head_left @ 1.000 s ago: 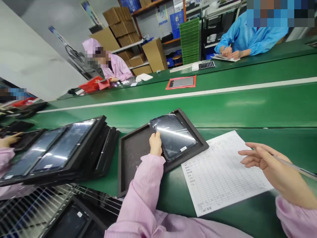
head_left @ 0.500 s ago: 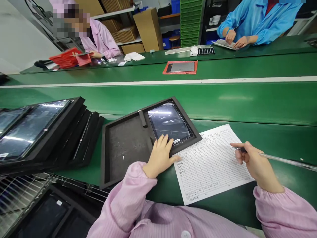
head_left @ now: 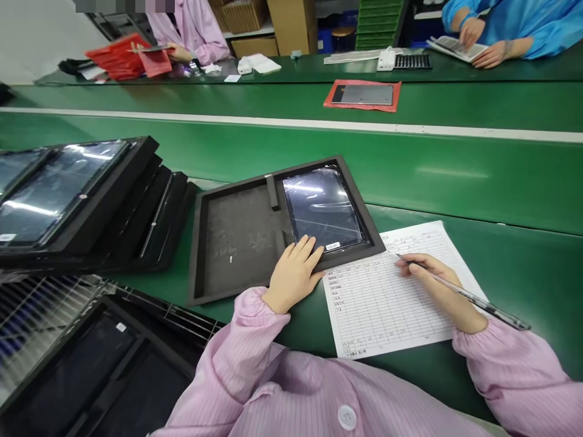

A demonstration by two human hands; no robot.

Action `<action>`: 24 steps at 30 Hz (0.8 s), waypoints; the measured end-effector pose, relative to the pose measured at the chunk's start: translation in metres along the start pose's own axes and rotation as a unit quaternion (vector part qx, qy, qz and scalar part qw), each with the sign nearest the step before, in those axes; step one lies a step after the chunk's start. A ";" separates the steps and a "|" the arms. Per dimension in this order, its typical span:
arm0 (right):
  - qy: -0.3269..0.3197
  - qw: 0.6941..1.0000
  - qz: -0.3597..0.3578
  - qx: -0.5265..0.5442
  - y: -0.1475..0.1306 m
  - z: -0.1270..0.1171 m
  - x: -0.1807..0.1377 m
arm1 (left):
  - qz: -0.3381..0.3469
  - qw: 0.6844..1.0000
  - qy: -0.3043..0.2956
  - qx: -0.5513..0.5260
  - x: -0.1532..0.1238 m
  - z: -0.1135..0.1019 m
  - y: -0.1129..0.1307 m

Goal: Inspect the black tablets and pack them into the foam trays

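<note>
A black foam tray [head_left: 237,237] lies on the green bench in front of me. Its right pocket holds a dark glossy screen panel [head_left: 323,209] in clear film; its left pocket holds nothing. My left hand [head_left: 294,274] rests flat on the tray's near edge, fingers stretched onto the panel's lower corner. My right hand [head_left: 432,282] is closed on a pen [head_left: 473,298], tip touching the upper part of a white ruled form sheet [head_left: 392,297] that lies just right of the tray.
A slanted stack of black trays with screen panels [head_left: 77,200] stands at left, with wire racks and more trays [head_left: 91,364] below. A green conveyor with a white stripe [head_left: 410,128] carries a red tray with a panel [head_left: 363,95]. Other people work across it.
My left hand laid the panel down into the tray's right pocket and now rests on its near edge. My right hand closed on the pen and came down onto the sheet.
</note>
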State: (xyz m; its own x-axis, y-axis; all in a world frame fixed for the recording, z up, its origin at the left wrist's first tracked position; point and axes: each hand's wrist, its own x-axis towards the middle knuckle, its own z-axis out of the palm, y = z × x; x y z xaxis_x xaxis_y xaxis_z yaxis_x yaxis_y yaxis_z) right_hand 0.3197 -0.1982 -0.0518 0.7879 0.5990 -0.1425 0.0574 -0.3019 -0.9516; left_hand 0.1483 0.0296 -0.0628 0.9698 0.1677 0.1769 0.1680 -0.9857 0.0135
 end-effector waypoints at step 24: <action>-0.014 0.997 -0.012 -0.073 -0.017 0.022 0.015 | -0.087 0.991 -0.079 -0.059 0.001 -0.010 0.009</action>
State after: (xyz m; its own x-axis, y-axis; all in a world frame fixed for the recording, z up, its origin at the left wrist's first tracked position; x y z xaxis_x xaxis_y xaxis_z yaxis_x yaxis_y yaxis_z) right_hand 0.3166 -0.1676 -0.0436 0.7681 0.6271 -0.1296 0.1667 -0.3912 -0.9051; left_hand 0.1496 0.0203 -0.0531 0.9450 0.3271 0.0057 0.3227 -0.9350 0.1474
